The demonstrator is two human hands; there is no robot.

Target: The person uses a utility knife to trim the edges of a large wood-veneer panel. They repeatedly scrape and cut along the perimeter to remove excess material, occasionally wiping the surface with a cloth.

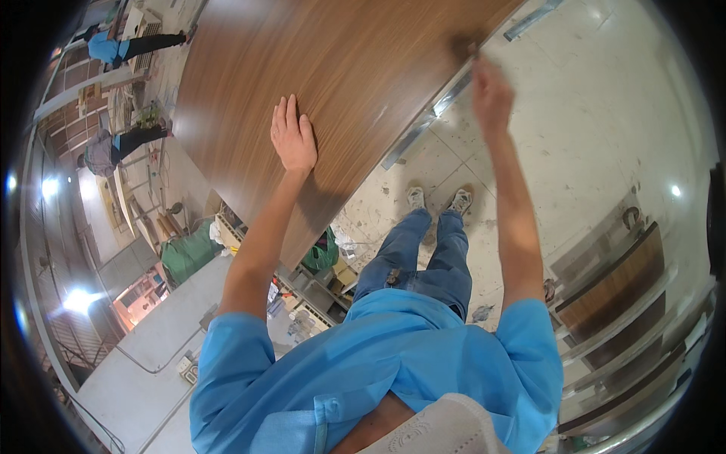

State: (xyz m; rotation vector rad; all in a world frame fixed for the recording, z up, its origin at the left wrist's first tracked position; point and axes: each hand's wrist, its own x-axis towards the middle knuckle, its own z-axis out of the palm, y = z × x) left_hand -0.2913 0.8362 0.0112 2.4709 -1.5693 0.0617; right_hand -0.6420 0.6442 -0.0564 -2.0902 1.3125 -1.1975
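A large board (333, 91) with a brown wood-grain face lies in front of me. My left hand (293, 140) rests flat on its surface, palm down with the fingers stretched out. At the board's right edge is my right hand (493, 94), slightly smeared by motion, with its fingers closed. Something small and dark seems to stick out from its fingertips against the edge, but I cannot make out what it is. Under that edge, metal bars (412, 144) of a support stick out.
Tiled floor (597, 129) lies to my right, with more wood-grain boards (616, 284) on a rack. A pale work surface (136, 378) and a green sack (187, 252) are at the left. Two people (113, 47) stand farther off at the left. Shelves with clutter (314, 295) stand beside my legs.
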